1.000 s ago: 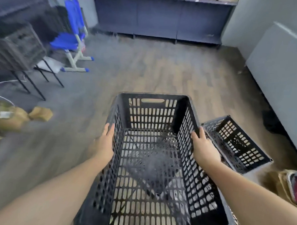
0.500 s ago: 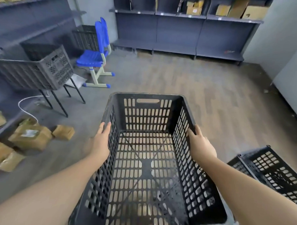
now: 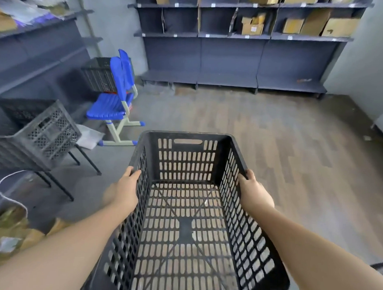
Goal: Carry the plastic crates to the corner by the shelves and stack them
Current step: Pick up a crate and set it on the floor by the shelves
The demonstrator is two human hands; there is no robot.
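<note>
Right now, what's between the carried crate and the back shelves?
Only bare wood floor, per the head view. The crate, held by the left hand and right hand, faces the shelves. The blue chair stands off left.

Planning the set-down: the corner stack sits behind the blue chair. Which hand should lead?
Left, probably. The left hand grips the carried crate on the side nearer the corner crates behind the blue chair. The right hand grips the far rim and would likely follow.

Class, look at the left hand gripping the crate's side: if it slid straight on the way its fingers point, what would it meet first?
Probably nothing close: the left hand points along the black crate's left rim. Beyond lies bare floor, then the back shelves; depth is unclear.
</note>
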